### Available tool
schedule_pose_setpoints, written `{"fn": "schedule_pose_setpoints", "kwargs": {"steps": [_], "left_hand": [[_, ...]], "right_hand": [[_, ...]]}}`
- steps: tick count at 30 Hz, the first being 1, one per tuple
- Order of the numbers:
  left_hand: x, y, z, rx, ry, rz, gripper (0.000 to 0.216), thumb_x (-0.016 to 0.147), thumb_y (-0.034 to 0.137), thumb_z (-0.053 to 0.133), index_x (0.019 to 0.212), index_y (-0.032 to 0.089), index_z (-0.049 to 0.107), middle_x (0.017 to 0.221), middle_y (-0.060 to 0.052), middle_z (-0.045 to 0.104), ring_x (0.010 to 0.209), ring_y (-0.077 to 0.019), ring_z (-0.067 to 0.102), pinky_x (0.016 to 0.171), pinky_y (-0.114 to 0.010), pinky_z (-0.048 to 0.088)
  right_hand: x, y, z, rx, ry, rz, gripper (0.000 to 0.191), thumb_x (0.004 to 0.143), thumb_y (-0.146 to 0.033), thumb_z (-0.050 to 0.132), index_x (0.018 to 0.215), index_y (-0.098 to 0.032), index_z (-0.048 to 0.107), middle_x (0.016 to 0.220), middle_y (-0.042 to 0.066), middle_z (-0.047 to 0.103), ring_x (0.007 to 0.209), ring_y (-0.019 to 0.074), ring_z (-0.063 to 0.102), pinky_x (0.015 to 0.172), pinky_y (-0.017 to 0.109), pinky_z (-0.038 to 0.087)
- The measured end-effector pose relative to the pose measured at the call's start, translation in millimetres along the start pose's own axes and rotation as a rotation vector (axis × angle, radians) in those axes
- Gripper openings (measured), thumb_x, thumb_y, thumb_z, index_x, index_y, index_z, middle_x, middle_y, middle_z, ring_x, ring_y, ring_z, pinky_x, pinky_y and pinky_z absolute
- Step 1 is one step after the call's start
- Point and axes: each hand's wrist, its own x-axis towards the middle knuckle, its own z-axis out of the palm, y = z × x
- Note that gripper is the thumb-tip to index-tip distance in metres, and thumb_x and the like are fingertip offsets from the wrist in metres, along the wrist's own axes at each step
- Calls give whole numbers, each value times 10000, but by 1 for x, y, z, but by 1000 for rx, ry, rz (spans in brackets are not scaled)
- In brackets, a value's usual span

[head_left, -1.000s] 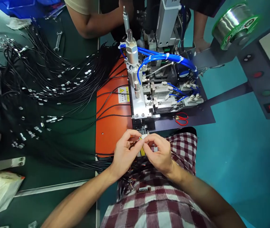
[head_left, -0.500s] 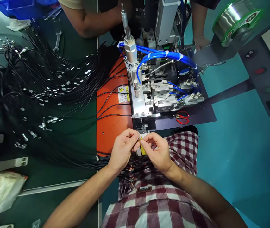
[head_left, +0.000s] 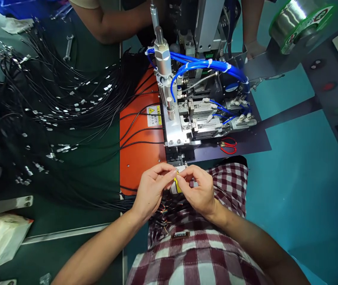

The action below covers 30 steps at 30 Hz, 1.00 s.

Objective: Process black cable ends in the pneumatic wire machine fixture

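Note:
My left hand (head_left: 151,189) is closed in a pinch, thumb against index finger, just in front of the machine. Facing it, my right hand (head_left: 199,190) pinches with thumb and forefinger, and the fingertips of both hands meet. Whatever lies between them is too small and too covered to name. Behind and below the fingers shows a yellow and white label (head_left: 177,187). Below my left hand, black cables with bare coloured wire ends (head_left: 164,217) hang over my lap. The metal clamping machine (head_left: 171,128) stands just beyond, with black cables running into its left side across an orange plate (head_left: 142,158).
Bundles of black cables with metal connectors (head_left: 64,113) cover the left bench, near a wrench (head_left: 68,47). Red-handled cutters (head_left: 227,145) lie right of my hands. A solder wire spool (head_left: 293,27) hangs upper right. Another person's arm (head_left: 112,25) reaches in at the back.
My left fingers have straightened slightly and moved a little right, closer against my right fingertips. The view has shifted slightly; the machine and cables look the same.

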Motion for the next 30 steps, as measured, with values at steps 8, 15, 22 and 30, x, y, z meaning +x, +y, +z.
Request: {"fn": "schedule_pose_setpoints", "kwargs": {"steps": [8, 15, 22, 30], "left_hand": [[2, -4, -2, 12, 1, 26, 139, 763, 262, 728, 754, 146, 652, 589, 48, 479, 522, -46, 359, 511, -190, 291], [3, -5, -3, 98, -6, 54, 153, 771, 289, 725, 788, 153, 657, 692, 21, 557, 543, -53, 409, 519, -194, 329], [2, -10, -1, 327, 68, 358, 104, 779, 271, 702, 776, 169, 682, 780, -23, 587, 715, -132, 528, 629, -241, 423], [4, -6, -1, 307, -83, 303, 109, 775, 270, 711, 800, 176, 663, 834, -18, 550, 736, -119, 512, 634, -220, 416]], "right_hand": [[4, 8, -10, 141, -122, 134, 56, 837, -235, 642, 839, -180, 652, 781, 28, 689, 612, 122, 581, 585, 250, 477], [15, 4, -17, 117, -110, 107, 63, 852, -240, 638, 857, -187, 673, 824, 32, 679, 639, 122, 574, 574, 245, 461], [15, 0, -16, 112, -152, 139, 136, 876, -265, 571, 767, -187, 589, 718, 13, 571, 615, 124, 500, 572, 253, 433], [12, 5, -16, 399, -235, 361, 184, 867, -322, 571, 755, -179, 542, 632, -35, 476, 539, 94, 415, 492, 214, 372]]}}
